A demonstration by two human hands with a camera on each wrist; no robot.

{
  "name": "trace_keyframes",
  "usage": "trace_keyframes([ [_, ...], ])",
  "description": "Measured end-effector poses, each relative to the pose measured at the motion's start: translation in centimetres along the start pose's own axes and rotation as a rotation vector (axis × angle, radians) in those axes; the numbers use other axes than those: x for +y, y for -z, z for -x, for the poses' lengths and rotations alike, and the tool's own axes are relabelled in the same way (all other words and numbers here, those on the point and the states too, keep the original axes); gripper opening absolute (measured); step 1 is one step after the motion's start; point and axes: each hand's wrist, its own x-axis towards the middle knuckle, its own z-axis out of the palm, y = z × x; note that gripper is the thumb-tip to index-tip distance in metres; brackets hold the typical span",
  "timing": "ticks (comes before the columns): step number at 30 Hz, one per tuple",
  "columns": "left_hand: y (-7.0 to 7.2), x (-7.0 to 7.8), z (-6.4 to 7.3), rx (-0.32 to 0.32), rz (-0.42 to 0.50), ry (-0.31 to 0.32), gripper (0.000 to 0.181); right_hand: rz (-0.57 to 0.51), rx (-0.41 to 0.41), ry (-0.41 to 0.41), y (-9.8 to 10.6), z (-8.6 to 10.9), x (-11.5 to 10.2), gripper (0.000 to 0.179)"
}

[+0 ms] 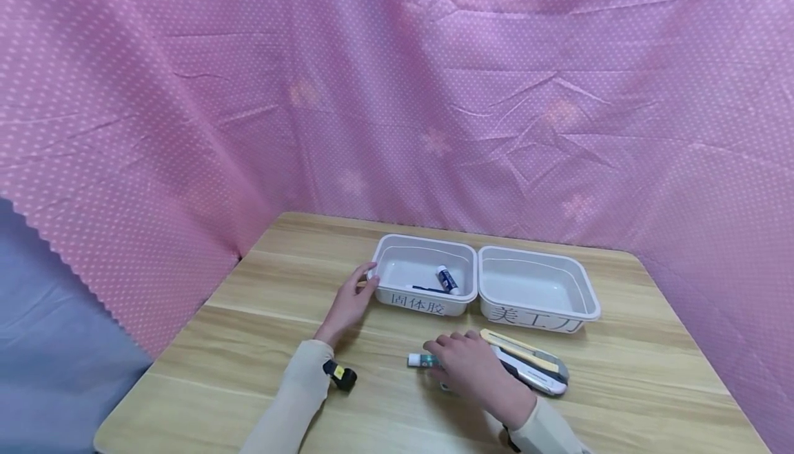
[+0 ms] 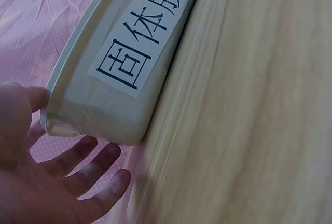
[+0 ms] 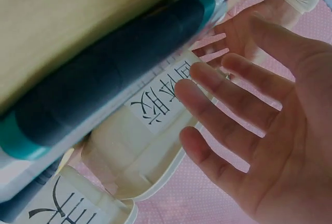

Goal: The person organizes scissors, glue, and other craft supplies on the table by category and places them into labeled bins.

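Observation:
My left hand (image 1: 349,306) is at the left corner of a white plastic box (image 1: 397,298) with a Chinese label, thumb and index finger on its rim, the other fingers spread beside it. Inside this box lie a blue glue stick (image 1: 447,280) and a thin dark-blue item (image 1: 429,289). My right hand (image 1: 468,368) hovers low over a glue stick (image 1: 414,359) with a white cap and teal body, partly covered. The right wrist view shows that hand's fingers (image 3: 218,112) extended and apart, near a dark, teal-ended object (image 3: 111,73) of unclear kind.
A second labelled white box (image 1: 533,287) stands right of the first. Yellow (image 1: 521,351) and white utility knives (image 1: 536,377) lie side by side before it, right of my right hand. A pink dotted curtain (image 1: 434,96) hangs behind the wooden table (image 1: 248,371).

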Motion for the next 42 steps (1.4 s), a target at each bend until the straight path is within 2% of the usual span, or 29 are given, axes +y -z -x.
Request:
trace_keyframes([
  [11,0.0,0.3,0.0,-0.008,-0.017,0.009,0.053,0.015,-0.019,0.016,-0.5,0.2,-0.5,0.035],
  [20,0.0,0.0,0.0,-0.002,-0.018,-0.011,0.050,0.018,-0.028,0.013,-0.7,0.3,-0.8,0.035],
  [31,0.1,0.1,0.1,-0.004,-0.012,-0.001,0.051,0.007,-0.081,0.016,-0.6,-0.8,-0.6,0.035],
  [37,0.0,0.2,0.1,-0.010,-0.008,0.016,0.050,0.018,-0.081,0.024,-0.7,-1.3,-0.7,0.044],
  [42,0.1,0.2,0.2,-0.014,-0.008,0.019,0.050,0.026,-0.091,0.020,-0.8,-1.4,-0.8,0.039],
])
